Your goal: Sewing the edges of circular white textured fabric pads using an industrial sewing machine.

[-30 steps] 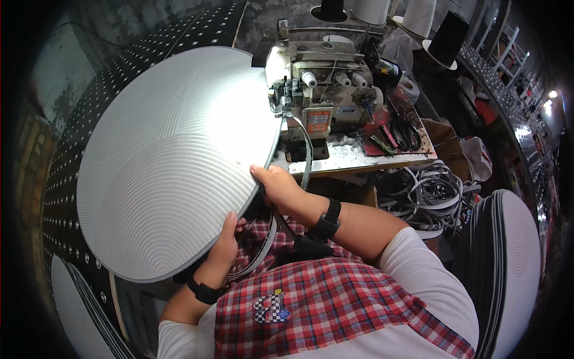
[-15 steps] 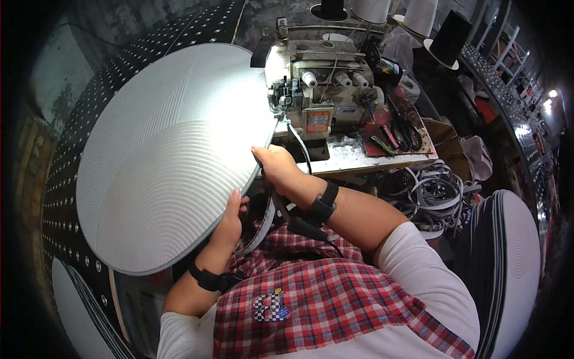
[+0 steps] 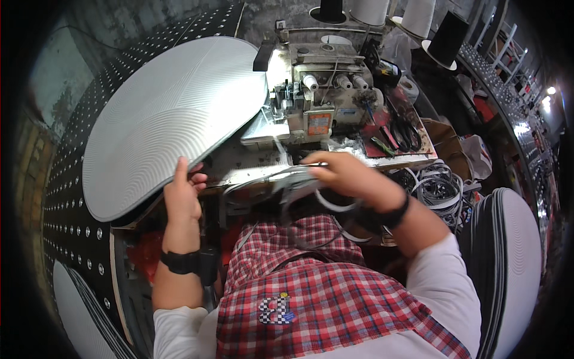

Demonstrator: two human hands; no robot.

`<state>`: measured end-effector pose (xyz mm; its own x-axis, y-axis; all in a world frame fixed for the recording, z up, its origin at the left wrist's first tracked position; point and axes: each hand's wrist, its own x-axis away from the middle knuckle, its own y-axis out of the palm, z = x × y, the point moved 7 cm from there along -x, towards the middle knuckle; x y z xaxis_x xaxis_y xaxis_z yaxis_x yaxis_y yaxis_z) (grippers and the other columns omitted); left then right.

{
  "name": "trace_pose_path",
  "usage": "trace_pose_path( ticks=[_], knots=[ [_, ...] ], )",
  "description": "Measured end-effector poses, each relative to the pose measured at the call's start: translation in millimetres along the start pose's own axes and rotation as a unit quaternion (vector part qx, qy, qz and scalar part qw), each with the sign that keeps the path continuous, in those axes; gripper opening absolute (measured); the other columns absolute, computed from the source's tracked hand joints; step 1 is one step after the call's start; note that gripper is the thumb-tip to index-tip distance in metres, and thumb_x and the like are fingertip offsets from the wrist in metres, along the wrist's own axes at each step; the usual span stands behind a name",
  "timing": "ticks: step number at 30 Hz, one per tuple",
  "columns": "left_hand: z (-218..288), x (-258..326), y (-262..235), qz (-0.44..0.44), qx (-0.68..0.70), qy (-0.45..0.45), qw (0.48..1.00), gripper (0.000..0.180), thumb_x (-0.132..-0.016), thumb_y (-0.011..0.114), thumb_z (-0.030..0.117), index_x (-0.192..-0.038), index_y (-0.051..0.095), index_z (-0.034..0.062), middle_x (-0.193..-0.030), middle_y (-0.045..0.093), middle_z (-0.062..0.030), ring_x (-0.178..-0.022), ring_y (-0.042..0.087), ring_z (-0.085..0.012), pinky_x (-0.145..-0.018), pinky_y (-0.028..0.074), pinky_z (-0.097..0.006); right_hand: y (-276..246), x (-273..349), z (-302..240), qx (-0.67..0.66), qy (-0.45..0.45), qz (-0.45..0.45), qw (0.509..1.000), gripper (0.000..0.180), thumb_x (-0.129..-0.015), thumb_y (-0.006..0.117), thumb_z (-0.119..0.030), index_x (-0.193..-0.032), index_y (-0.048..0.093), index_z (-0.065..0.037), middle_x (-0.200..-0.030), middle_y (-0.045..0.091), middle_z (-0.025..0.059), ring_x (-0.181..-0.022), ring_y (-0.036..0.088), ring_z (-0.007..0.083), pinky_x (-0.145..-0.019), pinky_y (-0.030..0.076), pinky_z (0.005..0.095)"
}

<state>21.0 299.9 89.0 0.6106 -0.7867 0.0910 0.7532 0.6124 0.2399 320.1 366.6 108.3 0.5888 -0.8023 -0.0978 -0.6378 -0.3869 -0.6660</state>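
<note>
Left hand (image 3: 182,200) fingers pinched the ribbed white disc (image 3: 173,113) rim at centre-left, steadying it; right hand (image 3: 347,176) fingers gripped grey strapping (image 3: 293,179) toward the sewing machine (image 3: 320,102).

The person wears a white long-sleeved top, its sleeves pushed up above the forearms. Over the front hangs a red, white and dark plaid apron (image 3: 323,299) with a small black-and-white checkered patch (image 3: 274,310) at its middle. The left hand (image 3: 181,200) has a black watch (image 3: 179,262) at the wrist; the right hand (image 3: 344,176) has a black band (image 3: 396,214).
</note>
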Motion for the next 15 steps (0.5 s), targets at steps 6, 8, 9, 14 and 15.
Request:
trace_pose_path(
  ticks=[6,8,9,14,15],
  knots=[
    [2.9,24.9,-1.9,-0.239,-0.010,-0.281,0.929,0.037,-0.088,0.044,0.039,-0.078,0.054,0.0048,-0.072,0.060,-0.0065,-0.058,0.055,-0.0105,-0.051,0.043,-0.020,-227.0,166.3,67.9,0.352,0.167,0.382,0.838,0.022,-0.084,0.051,-0.024,-0.088,0.061,-0.005,-0.077,0.061,0.0132,-0.070,0.059,0.0282,-0.063,0.045,0.0337],
    [16.1,36.6,14.5,-0.325,-0.083,-0.251,0.908,0.032,-0.087,0.047,0.034,-0.080,0.055,0.0036,-0.073,0.060,-0.0076,-0.061,0.056,-0.0130,-0.054,0.044,-0.023,-277.0,219.6,92.4,0.459,0.222,0.460,0.727,0.026,-0.085,0.049,-0.028,-0.094,0.060,-0.007,-0.082,0.062,0.0135,-0.074,0.059,0.0291,-0.064,0.046,0.0351],
    [18.4,43.0,23.7,-0.371,-0.178,-0.224,0.884,0.028,-0.085,0.049,0.029,-0.083,0.056,0.0024,-0.073,0.060,-0.0087,-0.064,0.057,-0.0155,-0.057,0.046,-0.025,-292.3,237.9,108.6,0.488,0.232,0.480,0.691,0.027,-0.086,0.049,-0.029,-0.096,0.059,-0.007,-0.085,0.061,0.0135,-0.077,0.059,0.0297,-0.065,0.046,0.0358],
    [53.0,28.4,119.2,-0.303,-0.597,0.511,0.539,0.029,-0.074,0.057,0.013,-0.101,0.057,0.0032,-0.094,0.055,-0.0158,-0.091,0.052,-0.0281,-0.081,0.042,-0.036,-286.4,267.5,220.5,0.419,0.391,0.341,0.745,0.030,-0.079,0.052,-0.026,-0.102,0.058,-0.007,-0.095,0.060,0.0177,-0.091,0.056,0.0331,-0.081,0.041,0.0417],
    [39.6,10.6,131.8,-0.293,-0.642,0.490,0.512,0.028,-0.076,0.054,0.014,-0.102,0.056,0.0025,-0.100,0.054,-0.0164,-0.095,0.050,-0.0283,-0.083,0.041,-0.035,-269.3,254.5,240.2,0.429,0.448,0.199,0.759,0.030,-0.077,0.054,-0.028,-0.097,0.061,-0.007,-0.094,0.060,0.0185,-0.091,0.056,0.0328,-0.081,0.042,0.0407]
  ],
)
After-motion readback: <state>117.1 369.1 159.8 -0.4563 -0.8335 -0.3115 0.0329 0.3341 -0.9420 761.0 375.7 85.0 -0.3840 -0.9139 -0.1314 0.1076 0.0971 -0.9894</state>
